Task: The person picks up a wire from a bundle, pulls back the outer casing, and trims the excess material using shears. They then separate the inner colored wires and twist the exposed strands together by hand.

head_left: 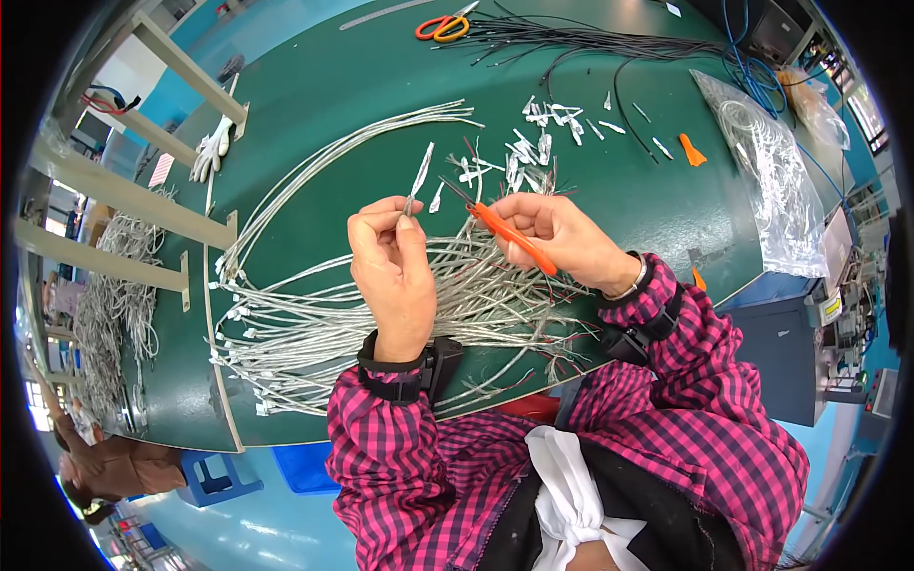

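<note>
My left hand [392,276] is closed in a pinch on a cable end, whose loosened white-and-silver wrapping [422,173] sticks up from the fingertips. In my right hand [571,240] lies an orange-handled tool [515,238] with a thin, pointed metal tip; its exact kind is unclear. The tip points toward the cable end, a small gap apart from it. Under both hands spreads a heap of silver braided cables [314,366], with small white connectors at the left and frayed wire ends at the right. White wrapping scraps [524,150] lie beyond my hands.
Scissors [447,27] and black cables [590,38] lie at the table's far side. A clear bag of cables [771,171] and an orange piece [692,150] are at right. Metal frame posts [124,195] stand at left, with more cables [119,285] beyond; another person [124,466] is at lower left.
</note>
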`<state>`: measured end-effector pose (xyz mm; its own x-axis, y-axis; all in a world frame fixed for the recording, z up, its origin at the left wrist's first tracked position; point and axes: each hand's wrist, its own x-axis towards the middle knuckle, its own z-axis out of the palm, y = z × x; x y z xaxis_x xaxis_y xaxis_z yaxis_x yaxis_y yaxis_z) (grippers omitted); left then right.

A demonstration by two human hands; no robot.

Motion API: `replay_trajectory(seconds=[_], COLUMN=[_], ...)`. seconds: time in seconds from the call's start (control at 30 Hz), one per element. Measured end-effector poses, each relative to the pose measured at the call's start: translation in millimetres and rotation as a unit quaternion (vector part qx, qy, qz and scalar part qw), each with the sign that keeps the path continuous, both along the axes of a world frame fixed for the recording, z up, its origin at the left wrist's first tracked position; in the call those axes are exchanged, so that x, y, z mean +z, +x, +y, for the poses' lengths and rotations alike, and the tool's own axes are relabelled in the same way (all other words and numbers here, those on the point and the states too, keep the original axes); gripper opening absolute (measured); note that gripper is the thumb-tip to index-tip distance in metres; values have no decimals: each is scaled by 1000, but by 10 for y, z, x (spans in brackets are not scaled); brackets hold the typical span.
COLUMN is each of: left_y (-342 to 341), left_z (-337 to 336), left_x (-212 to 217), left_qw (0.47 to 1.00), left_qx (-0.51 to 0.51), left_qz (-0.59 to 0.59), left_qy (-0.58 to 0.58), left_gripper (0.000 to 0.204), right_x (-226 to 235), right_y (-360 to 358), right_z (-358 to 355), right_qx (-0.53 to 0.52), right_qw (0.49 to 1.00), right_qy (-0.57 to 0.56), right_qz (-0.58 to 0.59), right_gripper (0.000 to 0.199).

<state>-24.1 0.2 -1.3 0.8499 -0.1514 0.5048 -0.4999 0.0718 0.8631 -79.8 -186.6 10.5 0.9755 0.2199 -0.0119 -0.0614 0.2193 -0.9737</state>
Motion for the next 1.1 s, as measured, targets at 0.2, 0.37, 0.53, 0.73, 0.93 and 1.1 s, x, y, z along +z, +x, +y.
replay_trajectory(seconds=[0.2,0.37,0.53,0.73,0.93,1.1], left_y=[-27,-39,-45,-34,-41,-77], left_z=[-46,-47,-64,-56,-64,-68], left_x=[2,-37,-42,-59,-48,-16], left_qw=[999,997,993,988,984,991], left_qx=[1,7,18,30,33,3], left_qz=[-12,-31,-46,-85,-100,-62], left_qy=[39,68,108,125,143,121], left_gripper=[7,9,12,14,14,12], right_x=[-17,-5,-52,-64,-35,-66], right_y=[15,22,13,19,9,12], right_z=[24,27,18,42,52,44], right_qx=[11,37,26,26,17,-9], right_qw=[998,997,998,998,996,983], right_qy=[-56,-60,-56,-48,-90,-174], right_qz=[-3,14,2,0,0,-59], right_gripper=[33,30,28,28,28,27])
